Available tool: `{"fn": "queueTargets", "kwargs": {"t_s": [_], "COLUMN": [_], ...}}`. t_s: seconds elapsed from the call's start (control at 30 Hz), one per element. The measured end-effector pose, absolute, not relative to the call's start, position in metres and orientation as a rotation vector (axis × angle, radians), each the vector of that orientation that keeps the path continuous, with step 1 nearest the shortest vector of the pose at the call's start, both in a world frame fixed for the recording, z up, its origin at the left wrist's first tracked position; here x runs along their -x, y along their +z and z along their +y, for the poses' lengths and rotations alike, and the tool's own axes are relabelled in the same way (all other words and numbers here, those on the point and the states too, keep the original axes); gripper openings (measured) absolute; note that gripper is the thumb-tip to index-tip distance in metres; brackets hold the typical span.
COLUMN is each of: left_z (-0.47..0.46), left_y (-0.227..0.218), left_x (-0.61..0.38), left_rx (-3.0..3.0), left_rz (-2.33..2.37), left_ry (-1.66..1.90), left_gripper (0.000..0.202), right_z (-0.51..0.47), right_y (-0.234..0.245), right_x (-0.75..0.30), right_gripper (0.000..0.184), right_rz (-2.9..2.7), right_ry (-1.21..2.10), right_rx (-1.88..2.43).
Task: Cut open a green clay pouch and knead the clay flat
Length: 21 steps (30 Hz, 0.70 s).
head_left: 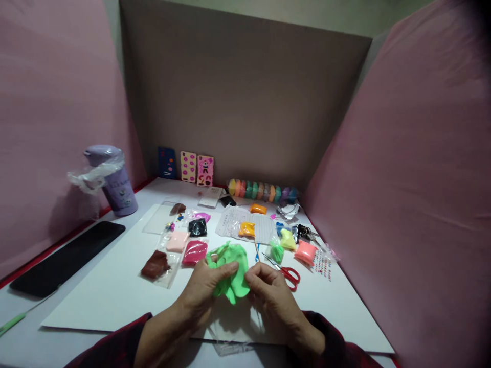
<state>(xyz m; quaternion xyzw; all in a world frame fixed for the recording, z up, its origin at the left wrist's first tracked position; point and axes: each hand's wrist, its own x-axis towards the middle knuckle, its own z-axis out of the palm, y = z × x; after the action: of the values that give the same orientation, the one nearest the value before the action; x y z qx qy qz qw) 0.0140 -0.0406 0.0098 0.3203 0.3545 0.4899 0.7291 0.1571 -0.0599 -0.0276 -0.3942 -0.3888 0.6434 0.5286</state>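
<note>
A flattened, ragged sheet of bright green modelling clay (241,260) hangs between my hands above the white board (115,286). My left hand (203,286) grips its left side, with the thumb lying across the front. At the right edge of the clay, my right hand (274,294) pinches with thumb and index finger. Below the hands lies a clear plastic piece (232,348) at the board's front edge. Red-handled scissors (292,277) rest just beyond my right hand. A small bag of green clay (276,251) sits behind the scissors.
Left of my hands lie bags of brown clay (154,265), crimson clay (195,252) and black clay (197,227). Coral clay (306,252) is at right. A purple tumbler (117,184) and a black phone-like slab (69,258) stand left. Decorated phone cases (205,170) lean at the back.
</note>
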Motion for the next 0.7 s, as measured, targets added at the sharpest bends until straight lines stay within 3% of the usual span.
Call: {"fn": "queueTargets", "kwargs": {"t_s": [0.47,0.7], "left_z": [-0.04,-0.041], "left_y": [0.001,0.002], "left_x": [-0.014,-0.014], "left_rx": [-0.687,-0.68], "left_rz": [0.873,0.847], "left_ry": [1.047,1.036], "left_gripper": [0.031,0.031], "right_z": [-0.052,-0.053], "right_y": [-0.034,-0.03], "right_x": [-0.169,-0.171], "right_gripper": [0.024,0.031], "right_rz": [-1.087,-1.061], "right_ry": [1.685,1.816], "right_rx": [0.957,0.926]}}
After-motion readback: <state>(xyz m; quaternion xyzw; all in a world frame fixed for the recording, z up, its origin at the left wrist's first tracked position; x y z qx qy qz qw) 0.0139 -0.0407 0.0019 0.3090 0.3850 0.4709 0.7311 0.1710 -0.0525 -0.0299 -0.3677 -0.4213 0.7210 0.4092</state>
